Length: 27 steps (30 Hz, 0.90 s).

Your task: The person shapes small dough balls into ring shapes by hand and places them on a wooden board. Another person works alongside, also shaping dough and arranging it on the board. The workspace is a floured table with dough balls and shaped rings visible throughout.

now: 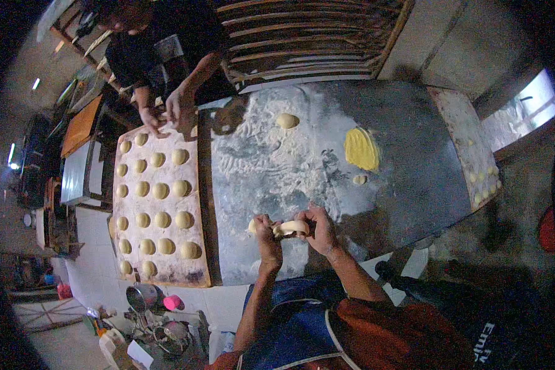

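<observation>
Above the near edge of a floured metal table (pixel 407 209), I hold a pale, elongated piece of dough (pixel 291 229) between my two hands. My left hand (pixel 268 237) is closed around its left part, and a bit of dough sticks out past the fingers. Its right end is gripped by my right hand (pixel 319 231), thumb and fingers bent around it. Farther up the table a round dough ball (pixel 287 120) sits in scattered flour. To its right lies a flat yellow slab (pixel 361 149), soft-looking, with a small pale lump (pixel 359 179) just below.
On the left a board (pixel 182 271) carries rows of round dough balls. A person in dark clothes (pixel 179 55) works at its far end, hands (pixel 163 114) over it. Another board (pixel 453 114) with small pieces stands at the right. Metal pots (pixel 143 297) are at the lower left.
</observation>
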Available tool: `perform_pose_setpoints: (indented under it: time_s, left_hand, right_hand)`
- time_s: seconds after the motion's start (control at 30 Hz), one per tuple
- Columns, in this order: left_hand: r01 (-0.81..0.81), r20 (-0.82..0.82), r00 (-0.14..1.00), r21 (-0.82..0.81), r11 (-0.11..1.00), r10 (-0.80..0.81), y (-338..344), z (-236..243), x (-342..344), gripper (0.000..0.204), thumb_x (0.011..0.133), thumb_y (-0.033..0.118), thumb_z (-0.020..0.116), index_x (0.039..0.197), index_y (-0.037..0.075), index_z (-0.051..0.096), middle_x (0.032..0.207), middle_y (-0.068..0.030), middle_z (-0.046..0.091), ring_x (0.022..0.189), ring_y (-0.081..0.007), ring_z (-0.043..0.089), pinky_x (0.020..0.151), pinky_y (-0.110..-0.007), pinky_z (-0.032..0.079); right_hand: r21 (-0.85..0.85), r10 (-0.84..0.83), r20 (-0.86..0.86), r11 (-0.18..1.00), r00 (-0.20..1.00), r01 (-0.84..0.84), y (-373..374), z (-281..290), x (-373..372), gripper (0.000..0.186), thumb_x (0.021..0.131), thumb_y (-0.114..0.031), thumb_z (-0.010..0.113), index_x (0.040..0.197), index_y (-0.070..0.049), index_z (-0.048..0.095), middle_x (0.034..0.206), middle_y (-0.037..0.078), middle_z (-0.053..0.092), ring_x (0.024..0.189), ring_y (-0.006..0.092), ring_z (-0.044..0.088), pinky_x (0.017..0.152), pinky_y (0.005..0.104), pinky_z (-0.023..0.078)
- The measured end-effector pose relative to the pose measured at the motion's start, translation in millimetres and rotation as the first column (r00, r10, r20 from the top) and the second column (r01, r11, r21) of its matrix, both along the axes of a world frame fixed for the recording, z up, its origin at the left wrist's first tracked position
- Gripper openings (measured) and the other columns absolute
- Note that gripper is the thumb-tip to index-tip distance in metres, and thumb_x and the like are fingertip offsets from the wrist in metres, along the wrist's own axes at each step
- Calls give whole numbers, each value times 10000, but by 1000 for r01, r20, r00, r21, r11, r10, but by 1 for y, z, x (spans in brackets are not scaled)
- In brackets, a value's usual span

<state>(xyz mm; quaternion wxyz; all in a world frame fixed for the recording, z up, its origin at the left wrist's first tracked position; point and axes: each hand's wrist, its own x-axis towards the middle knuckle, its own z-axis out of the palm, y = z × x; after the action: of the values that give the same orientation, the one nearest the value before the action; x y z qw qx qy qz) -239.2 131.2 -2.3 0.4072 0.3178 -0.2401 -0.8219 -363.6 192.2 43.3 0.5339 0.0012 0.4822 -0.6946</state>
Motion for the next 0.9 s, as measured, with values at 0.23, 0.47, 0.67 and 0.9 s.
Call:
perform_pose_setpoints:
  time_s: [0.23, 0.47, 0.67, 0.9]
  left_hand:
    - [-119, -269, 955, 44, 992, 126, -3, 9, 3, 274, 958, 270, 481, 761, 81, 462, 729, -2, 426, 697, -159, 451, 665, -288, 389]
    - [133, 550, 818, -468, 874, 171, -20, 30, 40, 313, 905, 379, 462, 777, 93, 467, 755, -15, 501, 650, -184, 504, 564, -335, 401]
    - [72, 362, 932, -254, 965, 26, -37, 61, 66, 430, 976, 490, 363, 744, 132, 415, 657, 28, 374, 583, -123, 410, 534, -281, 330]
    - [-136, -28, 991, -78, 988, 134, -47, 3, 97, 445, 983, 453, 367, 761, 81, 469, 650, -15, 457, 589, -167, 502, 513, -351, 385]
  right_hand:
    - [526, 577, -768, 816, 277, -241, -6, -34, 26, 546, 972, -492, 349, 1042, -36, 641, 816, 179, 677, 671, 378, 622, 670, 455, 493]
    - [513, 590, -640, 805, 493, -297, -33, -11, 65, 612, 984, -500, 377, 978, 47, 652, 878, 145, 680, 797, 221, 635, 727, 378, 484]
    - [233, 400, -770, 902, 497, -363, -38, -36, 84, 445, 992, -376, 368, 1072, -2, 595, 908, 213, 655, 869, 357, 637, 762, 415, 497]
    - [114, 317, -767, 923, 557, -368, -47, -1, 124, 590, 1003, -431, 251, 992, 0, 652, 878, 194, 652, 832, 339, 611, 813, 427, 473]
